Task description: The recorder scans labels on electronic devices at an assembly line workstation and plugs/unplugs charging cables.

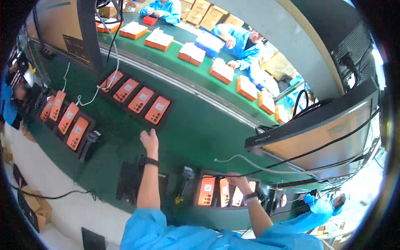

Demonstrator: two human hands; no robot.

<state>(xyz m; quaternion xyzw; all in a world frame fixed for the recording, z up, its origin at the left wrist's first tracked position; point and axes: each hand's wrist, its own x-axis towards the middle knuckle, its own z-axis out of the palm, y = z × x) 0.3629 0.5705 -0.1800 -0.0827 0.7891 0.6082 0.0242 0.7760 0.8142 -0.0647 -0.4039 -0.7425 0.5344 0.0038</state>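
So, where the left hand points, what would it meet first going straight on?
Probably the black rectangular tray ahead, then its rightmost orange rectangular phone; the height of the left hand is unclear.

Row of orange-and-white boxes (159, 41) along the far side, small red tray (150, 20) before a co-worker (171, 11) in blue, stacked cardboard cartons (199, 11) behind, dark-framed monitor (316, 155) at right, black cable (58, 195) at lower left, pale floor (71, 212) beneath
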